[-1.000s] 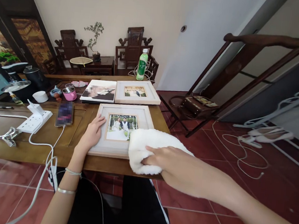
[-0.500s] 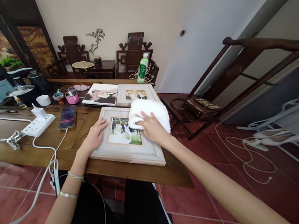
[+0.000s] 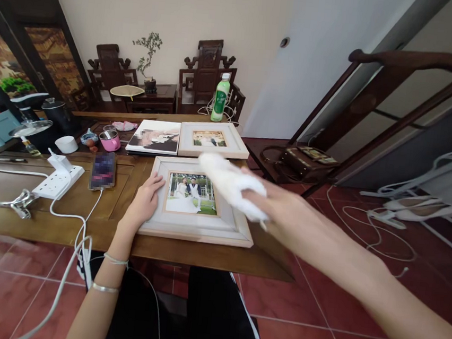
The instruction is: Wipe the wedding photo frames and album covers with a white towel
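Observation:
A white picture frame (image 3: 196, 230) with a photo of two people on a swing lies face up at the table's near edge. My left hand (image 3: 146, 200) rests on its left side, fingers stretched out flat on the border. Over the frame's right side, my right hand (image 3: 273, 198) grips a fluffy white cloth (image 3: 230, 183), which is bunched and blurred by motion. The cloth hides the frame's upper right corner. Behind lie a second white picture frame (image 3: 234, 143) and a white-edged photo panel (image 3: 153, 137), side by side.
A green bottle (image 3: 220, 98) stands at the table's back edge. Leftward are a phone (image 3: 103, 171) on a cable, a white power strip (image 3: 60, 181), a pink cup (image 3: 109, 141) and a silver metal object (image 3: 19, 203). A wooden chair (image 3: 335, 111) holding a bag (image 3: 304, 161) stands right.
My right hand has closed around the cloth and lifted it off the frame, toward the right, uncovering more of the photo. My left hand stays on the frame.

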The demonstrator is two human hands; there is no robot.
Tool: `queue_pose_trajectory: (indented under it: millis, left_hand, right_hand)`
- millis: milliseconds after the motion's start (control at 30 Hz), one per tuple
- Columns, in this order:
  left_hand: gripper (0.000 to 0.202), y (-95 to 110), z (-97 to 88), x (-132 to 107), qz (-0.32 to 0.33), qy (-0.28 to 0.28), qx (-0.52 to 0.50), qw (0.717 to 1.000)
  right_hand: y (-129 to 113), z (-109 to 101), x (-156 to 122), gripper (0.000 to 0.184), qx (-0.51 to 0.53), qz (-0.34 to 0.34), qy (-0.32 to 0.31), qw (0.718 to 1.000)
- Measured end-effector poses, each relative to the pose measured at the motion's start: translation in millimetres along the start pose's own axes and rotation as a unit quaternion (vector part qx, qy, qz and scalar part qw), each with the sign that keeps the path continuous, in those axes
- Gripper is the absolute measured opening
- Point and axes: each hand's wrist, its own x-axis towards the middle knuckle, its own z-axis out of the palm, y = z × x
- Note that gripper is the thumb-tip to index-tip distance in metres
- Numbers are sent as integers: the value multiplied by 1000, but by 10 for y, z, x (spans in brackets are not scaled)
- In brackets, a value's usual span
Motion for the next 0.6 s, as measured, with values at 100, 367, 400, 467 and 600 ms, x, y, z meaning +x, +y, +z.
queue_pose_trajectory:
  millis: [100,367,400,467,600]
  left_hand:
    - [52,4,-9,-2,1,4,-5,1000]
    - [49,36,-17,-2,1,6,-8,1000]
    - [49,38,-15,-3,0,6,-10,1000]
    - [49,37,-10,-4,2,9,-14,1000]
    - [50,26,-1,-11,6,14,-17,1000]
  right_hand:
    - [175,84,442,68,-59,-21,52,997]
    - [170,708,805,64,-115,-22,-99,988]
    - [111,714,748,62,-114,-26,-113,987]
    - [-27,643,594,60,-109,-34,-140,983]
    - [-356,306,189,70,-58,-61,-202,976]
